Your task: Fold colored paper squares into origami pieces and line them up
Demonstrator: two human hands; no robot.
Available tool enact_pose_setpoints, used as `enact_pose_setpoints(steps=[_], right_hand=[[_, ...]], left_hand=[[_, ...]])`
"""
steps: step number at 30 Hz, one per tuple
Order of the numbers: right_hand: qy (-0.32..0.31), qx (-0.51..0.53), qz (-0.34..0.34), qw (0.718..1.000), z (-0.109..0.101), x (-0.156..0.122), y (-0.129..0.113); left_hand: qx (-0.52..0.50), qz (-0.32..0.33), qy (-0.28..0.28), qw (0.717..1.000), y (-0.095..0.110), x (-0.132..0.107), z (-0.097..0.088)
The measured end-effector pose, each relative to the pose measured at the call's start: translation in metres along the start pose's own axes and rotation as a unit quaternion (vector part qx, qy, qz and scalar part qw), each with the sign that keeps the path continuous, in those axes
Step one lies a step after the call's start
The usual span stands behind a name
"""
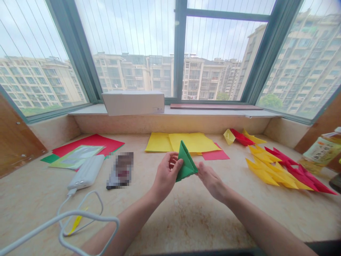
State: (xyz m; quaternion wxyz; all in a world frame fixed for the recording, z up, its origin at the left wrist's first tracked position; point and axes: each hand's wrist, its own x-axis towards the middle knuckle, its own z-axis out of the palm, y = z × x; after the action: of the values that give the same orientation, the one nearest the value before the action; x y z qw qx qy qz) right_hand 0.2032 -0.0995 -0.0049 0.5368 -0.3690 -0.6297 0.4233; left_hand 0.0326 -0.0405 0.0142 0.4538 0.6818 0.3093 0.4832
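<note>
A piece of green paper (185, 164), folded into a triangular shape with its point up, is held above the counter. My left hand (168, 170) is closed on its left side, thumb on the near face and fingers curled behind. At the paper's lower right corner, my right hand (211, 179) has its fingers pressed together against the edge; its fingertips are partly hidden. Behind the paper lie yellow sheets (157, 142) and a smaller red sheet (216, 153).
Folded yellow paper boats (274, 169) and red ones (311, 176) sit at right, near a bottle (321, 149). At left are a red sheet (93, 143), a white power bank (87, 171) with a cable (80, 213), and a pixelated item (121, 170). A white box (133, 103) rests on the sill.
</note>
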Motion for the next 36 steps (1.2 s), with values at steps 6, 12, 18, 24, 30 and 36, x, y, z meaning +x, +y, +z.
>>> enact_pose_setpoints(steps=[6,12,18,24,30,36], right_hand=[[-0.03,-0.004,-0.003,1.0,0.002,0.005,-0.008],[-0.048,0.034,0.028,0.998,0.005,0.007,-0.011],[-0.043,0.066,0.044,0.996,0.005,0.007,-0.004],[-0.048,0.043,0.068,0.996,-0.002,0.008,0.007],[-0.07,0.027,0.085,0.993,-0.009,0.005,0.006],[-0.065,0.041,0.092,0.993,-0.007,0.004,0.003]], left_hand=[[0.073,0.014,0.011,0.997,0.004,-0.001,-0.002],[0.125,0.035,-0.014,0.991,0.0,-0.001,-0.004],[0.146,0.042,-0.026,0.988,-0.006,-0.003,-0.002],[0.139,0.027,-0.077,0.987,-0.015,-0.002,0.0],[0.088,-0.003,-0.123,0.989,-0.017,-0.004,0.002],[0.027,-0.039,-0.152,0.987,-0.02,-0.001,0.0]])
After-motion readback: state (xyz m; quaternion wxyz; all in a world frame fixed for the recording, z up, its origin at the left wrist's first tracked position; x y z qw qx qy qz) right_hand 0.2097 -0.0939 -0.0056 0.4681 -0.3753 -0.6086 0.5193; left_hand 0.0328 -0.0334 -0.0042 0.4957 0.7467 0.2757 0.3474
